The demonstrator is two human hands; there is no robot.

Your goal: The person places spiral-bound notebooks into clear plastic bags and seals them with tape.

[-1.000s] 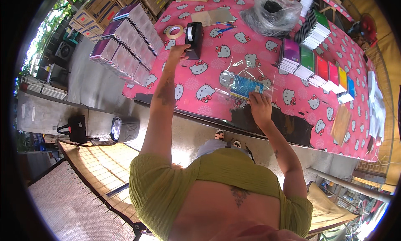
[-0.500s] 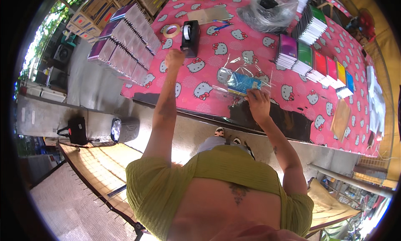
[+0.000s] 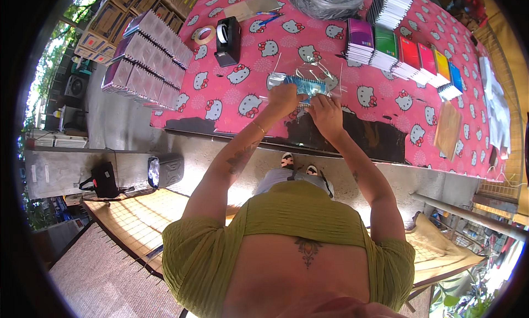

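Observation:
A blue spiral notebook [image 3: 312,86] lies on clear plastic wrap [image 3: 337,81] near the front edge of the table. My left hand [image 3: 282,99] is closed at the notebook's left end; what its fingers pinch is hidden. At the lower right edge, my right hand [image 3: 326,113] has its bent fingers on the wrapped notebook, holding it against the table. Shiny folds of plastic stand up beyond the notebook. A black tape dispenser [image 3: 227,41] with a roll of clear tape stands farther left, apart from both hands.
Stacked spiral notebooks [image 3: 157,56] rise at the left. Rows of coloured notebooks [image 3: 409,58] are at the right, by a brown board [image 3: 448,129]. A tape roll [image 3: 205,35], pens [image 3: 270,18] and a plastic bag [image 3: 328,1] lie on the pink patterned tablecloth [image 3: 242,106].
My left hand has moved right, from beside the tape dispenser to the notebook. My right hand stays at the notebook's lower edge. The whole view has shifted slightly.

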